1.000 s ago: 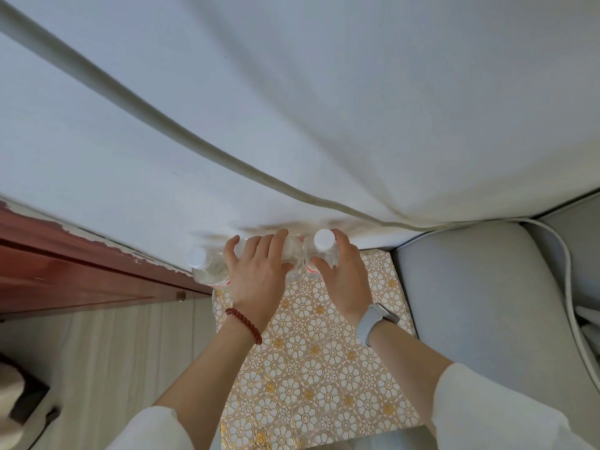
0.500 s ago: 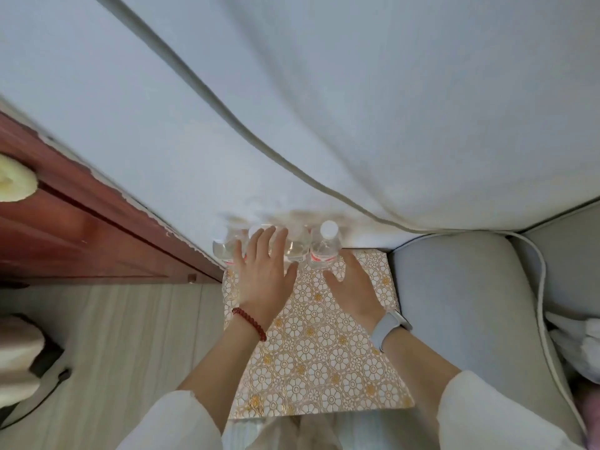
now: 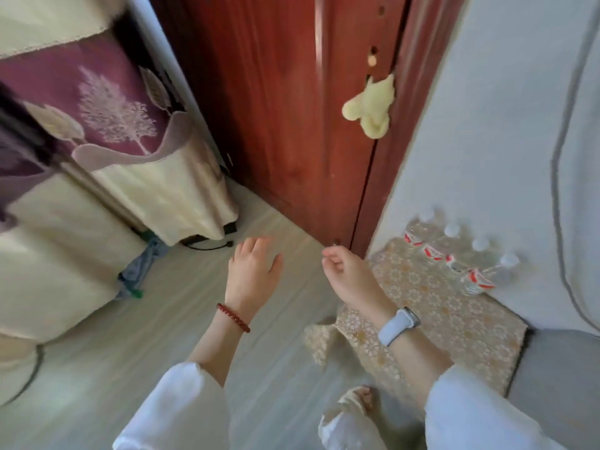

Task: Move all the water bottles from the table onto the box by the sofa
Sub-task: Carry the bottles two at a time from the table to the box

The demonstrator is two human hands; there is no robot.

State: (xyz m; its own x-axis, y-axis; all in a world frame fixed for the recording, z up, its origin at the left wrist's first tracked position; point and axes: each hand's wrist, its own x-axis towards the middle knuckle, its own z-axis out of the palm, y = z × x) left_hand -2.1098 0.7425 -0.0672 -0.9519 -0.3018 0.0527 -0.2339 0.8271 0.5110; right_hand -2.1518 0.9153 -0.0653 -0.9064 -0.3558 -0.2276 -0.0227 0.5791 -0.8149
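Several clear water bottles (image 3: 454, 254) with white caps and red labels stand in a row against the white wall, on the box covered with a gold floral cloth (image 3: 454, 323). My left hand (image 3: 251, 277), with a red bead bracelet, hangs in the air over the floor with relaxed fingers and holds nothing. My right hand (image 3: 352, 280), with a white watch at the wrist, is to the left of the box with loosely curled fingers, holding nothing. Both hands are apart from the bottles.
A red wooden door (image 3: 292, 108) with a yellow cloth (image 3: 373, 105) on its handle stands ahead. A cabinet draped in purple and cream fabric (image 3: 97, 141) fills the left. The grey sofa (image 3: 558, 384) is at the lower right. Pale floor (image 3: 162, 319) lies between.
Both hands have left the bottles and drawn back from the box. The view has turned left, toward the door and floor, with the box now at the right.
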